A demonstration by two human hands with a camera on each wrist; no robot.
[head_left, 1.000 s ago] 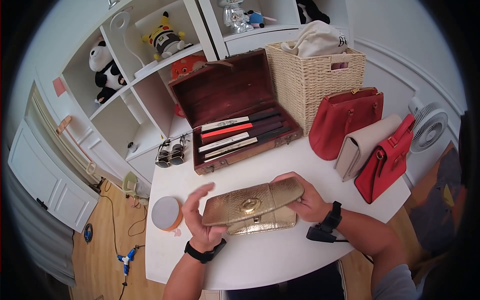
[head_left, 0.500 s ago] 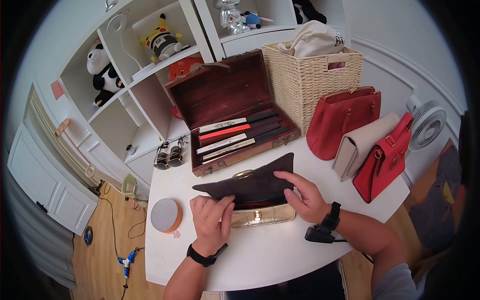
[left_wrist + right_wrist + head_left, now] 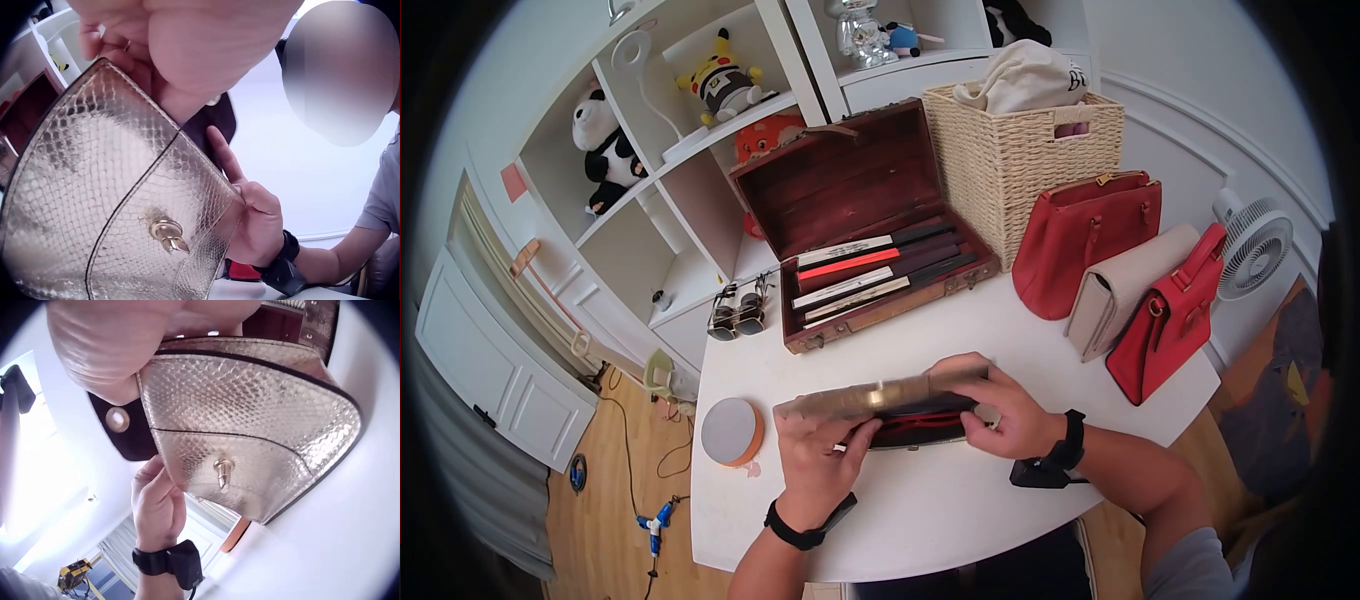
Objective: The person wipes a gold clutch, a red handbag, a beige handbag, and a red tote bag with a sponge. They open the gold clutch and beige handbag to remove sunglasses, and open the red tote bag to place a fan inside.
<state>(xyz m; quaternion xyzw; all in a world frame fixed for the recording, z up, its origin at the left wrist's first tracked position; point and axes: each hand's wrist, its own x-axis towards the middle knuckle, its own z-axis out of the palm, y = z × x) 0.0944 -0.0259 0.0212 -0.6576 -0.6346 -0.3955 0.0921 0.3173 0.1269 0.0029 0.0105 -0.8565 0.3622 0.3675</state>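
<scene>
Both hands hold a gold snakeskin-textured clutch bag (image 3: pixel 119 187) by its two ends, low over the front of the table. My left hand (image 3: pixel 815 470) grips the left end, thumb at the edge of the mouth. At the other end my right hand (image 3: pixel 1012 415) pinches the rim, with its thumb inside the mouth. The raised flap (image 3: pixel 870 396) is blurred in the head view. Below it the mouth gapes, showing dark lining and something red (image 3: pixel 920 428) inside. A gold turn-lock post (image 3: pixel 223 473) sticks out of the bag's front; the flap's dark underside (image 3: pixel 134 440) hangs beyond.
An open wooden case (image 3: pixel 800 330) holding several folding fans stands behind the clutch. Sunglasses (image 3: pixel 740 310) and an orange-sided round speaker-like thing (image 3: pixel 733 430) lie left. Right are two red handbags (image 3: pixel 1080 240), a beige bag (image 3: pixel 1135 285) and a wicker basket (image 3: pixel 1025 150).
The left hand came in from beside the clutch and took its left end. The flap went up, showing its dark underside, and now the bag is tipped so its mouth faces the head camera.
</scene>
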